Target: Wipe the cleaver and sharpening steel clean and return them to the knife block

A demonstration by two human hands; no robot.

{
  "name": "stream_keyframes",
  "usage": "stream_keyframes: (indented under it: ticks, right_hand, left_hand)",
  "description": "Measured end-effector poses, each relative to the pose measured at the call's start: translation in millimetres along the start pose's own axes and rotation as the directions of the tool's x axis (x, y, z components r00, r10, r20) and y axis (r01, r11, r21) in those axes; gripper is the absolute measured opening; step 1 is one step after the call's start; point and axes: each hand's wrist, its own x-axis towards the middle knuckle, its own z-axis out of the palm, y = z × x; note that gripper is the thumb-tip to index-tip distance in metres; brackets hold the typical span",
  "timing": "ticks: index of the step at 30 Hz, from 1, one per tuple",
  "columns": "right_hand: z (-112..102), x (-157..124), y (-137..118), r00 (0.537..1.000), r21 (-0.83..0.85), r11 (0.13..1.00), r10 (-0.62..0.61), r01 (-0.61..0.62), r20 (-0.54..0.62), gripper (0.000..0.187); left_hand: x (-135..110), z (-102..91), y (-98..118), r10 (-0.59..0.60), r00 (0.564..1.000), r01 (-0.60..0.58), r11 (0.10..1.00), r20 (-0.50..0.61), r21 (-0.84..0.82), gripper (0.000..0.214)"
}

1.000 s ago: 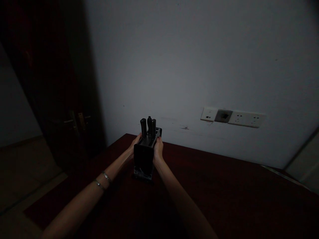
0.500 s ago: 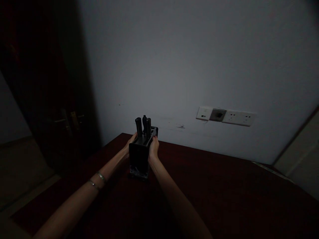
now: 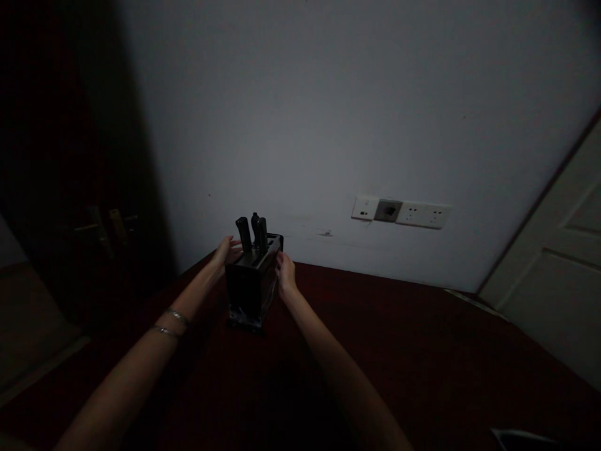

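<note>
A black knife block (image 3: 244, 291) stands upright on the dark red table (image 3: 375, 351), near its far left corner. Several dark slots run along its top, and black knife handles (image 3: 243, 234) stick up out of it. On the block's left, my left hand (image 3: 226, 252) is open, its fingers stretched towards the upper side and partly behind the handles. My right hand (image 3: 286, 275) is at the opposite side with loosely bent, parted fingers; the fingertips are at the block's upper edge, and whether they touch it is hard to tell. Bracelets (image 3: 171, 322) circle my left wrist.
Behind the table rises a pale wall (image 3: 300, 125) with a row of sockets (image 3: 399, 212). A dark door with a handle (image 3: 117, 225) is at left, a white panelled door (image 3: 554, 275) at right. A dark object with a pale edge (image 3: 521, 433) shows at the bottom right.
My left hand has loosened from the knife block and moved out to its left. My right hand's grip has slackened too. The view has swung slightly right.
</note>
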Motion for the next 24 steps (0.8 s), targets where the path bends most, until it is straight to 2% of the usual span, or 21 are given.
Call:
stream_keyframes:
  ticks: [2,3,4,5,6,7,8,9,11,12,13,14,15,17,18,19,20,21,22,24]
  right_hand:
    - [-31,-6,-10,0.997,-0.046,0.998,0.032,-0.035,-0.067,0.033]
    - [-50,-10,-17,0.994,-0.073,0.996,0.047,-0.054,-0.094,0.032]
    - [-71,-14,-24,0.992,-0.101,0.992,0.058,-0.070,-0.114,0.030]
    - [-93,-19,-32,0.990,-0.131,0.988,0.062,-0.079,-0.130,0.029]
    - [-116,-24,-40,0.987,-0.167,0.982,0.063,-0.088,-0.149,0.028]
    - [-140,-31,-49,0.984,-0.206,0.974,0.057,-0.092,-0.169,0.027]
    - [-165,-39,-58,0.981,-0.248,0.964,0.046,-0.092,-0.186,0.026]
    - [-189,-48,-68,0.978,-0.294,0.951,0.034,-0.095,-0.204,0.025]
    - [-237,-71,-87,0.972,-0.386,0.916,0.015,-0.107,-0.235,0.024]
    - [-260,-84,-97,0.969,-0.434,0.894,0.002,-0.113,-0.249,0.024]
    - [-284,-99,-106,0.965,-0.481,0.870,-0.018,-0.114,-0.261,0.023]
    - [-307,-115,-114,0.962,-0.526,0.843,-0.040,-0.112,-0.269,0.022]
    - [-331,-131,-121,0.958,-0.567,0.816,-0.057,-0.117,-0.280,0.022]
    - [-377,-166,-133,0.946,-0.644,0.752,-0.087,-0.143,-0.313,0.028]
    - [-400,-184,-137,0.948,-0.756,0.633,-0.113,-0.163,-0.299,0.031]
    - [-421,-202,-141,0.950,-0.833,0.520,-0.118,-0.190,-0.290,0.034]
    - [-440,-220,-143,0.948,-0.875,0.434,-0.126,-0.214,-0.294,0.035]
    - [-458,-238,-145,0.941,-0.897,0.369,-0.132,-0.244,-0.310,0.037]
    - [-473,-255,-147,0.935,-0.904,0.326,-0.130,-0.276,-0.331,0.038]
    - [-496,-286,-149,0.915,-0.895,0.291,-0.120,-0.337,-0.384,0.041]
  left_hand:
    - [2,-8.1,23,0.128,0.985,-0.124,0.991,-0.116,0.040,0.038]
    - [2,-11.6,36,0.233,0.958,-0.226,0.972,-0.167,0.065,0.041]
    - [-1,-13.5,50,0.344,0.915,-0.331,0.939,-0.211,0.091,0.044]
    - [-5,-13.1,63,0.455,0.851,-0.439,0.890,-0.260,0.120,0.044]
    - [-11,-9.4,75,0.674,0.636,-0.637,0.733,-0.375,0.237,0.044]
    - [-20,-1.8,85,0.811,0.366,-0.761,0.543,-0.456,0.355,0.040]
    - [-31,10.1,93,0.826,0.252,-0.793,0.475,-0.504,0.382,0.033]
    - [-45,26.4,98,0.841,0.178,-0.816,0.416,-0.511,0.401,0.027]
    - [-76,70.5,100,0.930,0.058,-0.864,0.229,-0.362,0.449,0.034]
    - [-94,96.5,97,0.955,0.023,-0.882,0.158,-0.294,0.444,0.042]
    - [-111,123.7,91,0.977,0.021,-0.902,0.109,-0.210,0.418,0.044]
    - [-127,150.9,82,0.990,0.027,-0.928,0.076,-0.140,0.365,0.035]
    - [-142,177.2,71,0.998,0.052,-0.956,0.055,-0.019,0.287,0.024]
    - [-167,224.5,41,0.940,0.127,-0.989,0.097,0.316,0.110,0.017]
    - [-178,245.0,23,0.871,0.173,-0.985,0.163,0.459,0.061,0.019]
    - [-187,263.6,4,0.788,0.162,-0.981,0.196,0.593,0.008,0.020]
    - [-195,280.3,-17,0.692,0.118,-0.977,0.210,0.712,-0.043,0.019]
    - [-202,295.4,-37,0.577,0.041,-0.976,0.198,0.816,-0.091,0.020]
    - [-210,309.3,-58,0.460,-0.054,-0.975,0.169,0.886,-0.147,0.021]
    - [-224,333.6,-96,0.249,-0.221,-0.962,0.100,0.943,-0.252,0.020]
